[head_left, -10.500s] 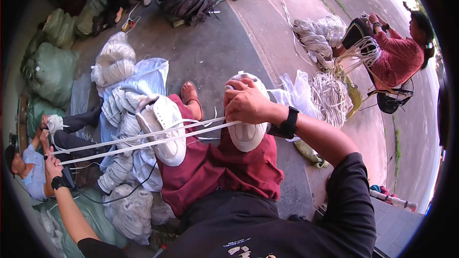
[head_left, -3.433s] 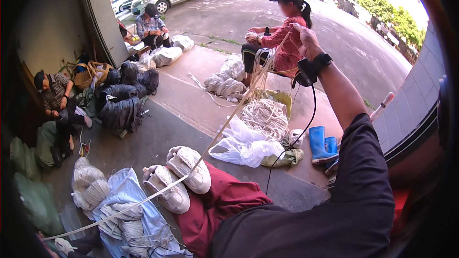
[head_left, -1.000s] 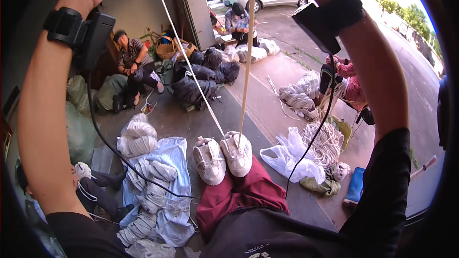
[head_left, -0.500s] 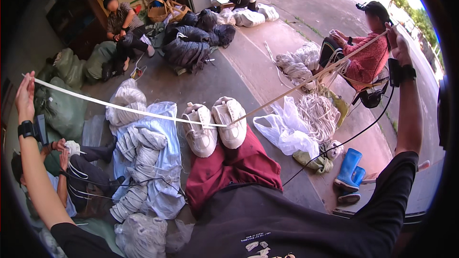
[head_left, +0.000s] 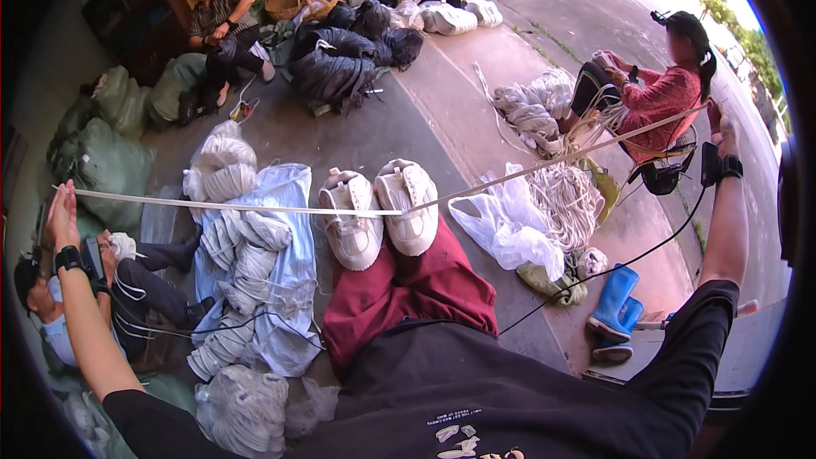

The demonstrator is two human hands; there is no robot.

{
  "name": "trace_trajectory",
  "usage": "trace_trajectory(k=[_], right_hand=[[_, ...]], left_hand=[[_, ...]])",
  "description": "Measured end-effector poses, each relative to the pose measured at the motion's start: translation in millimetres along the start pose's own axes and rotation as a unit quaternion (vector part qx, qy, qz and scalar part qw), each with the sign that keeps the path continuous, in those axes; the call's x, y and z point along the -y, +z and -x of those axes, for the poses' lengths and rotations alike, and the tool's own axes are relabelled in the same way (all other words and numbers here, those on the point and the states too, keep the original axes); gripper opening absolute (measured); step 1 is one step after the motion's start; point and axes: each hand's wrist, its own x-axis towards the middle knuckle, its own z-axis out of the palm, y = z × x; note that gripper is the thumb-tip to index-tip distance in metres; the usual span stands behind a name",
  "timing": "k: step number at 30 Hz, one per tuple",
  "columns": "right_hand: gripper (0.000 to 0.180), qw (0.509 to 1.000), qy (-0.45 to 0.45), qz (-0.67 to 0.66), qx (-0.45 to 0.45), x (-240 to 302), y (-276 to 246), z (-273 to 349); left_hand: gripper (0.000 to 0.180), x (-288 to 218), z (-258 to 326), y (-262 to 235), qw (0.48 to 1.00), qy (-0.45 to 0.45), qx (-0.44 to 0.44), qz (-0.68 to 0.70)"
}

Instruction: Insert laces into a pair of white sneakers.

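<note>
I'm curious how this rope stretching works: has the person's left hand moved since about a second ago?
Yes. The left hand has dropped from high above the seated person in the striped shirt to low at the left, gripping the white rope.

Single head fisheye, looking down over lap toward white shoes, wide.

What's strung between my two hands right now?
In the head view, a pale rope runs taut from the left hand around the white shoes to the right hand.
</note>
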Motion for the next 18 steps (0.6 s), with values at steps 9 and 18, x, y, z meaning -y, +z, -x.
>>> trace_trajectory(k=[9,18], right_hand=[[0.039,0.966,0.129,0.0,-0.226,64,89,-87],[0.02,0.992,-0.097,0.073,-0.028,200,369,-124]], left_hand=[[0.039,-62,2,87,0.992,0.063,0.102,0.04],[0.036,-269,115,309,0.926,0.261,0.271,0.043]])
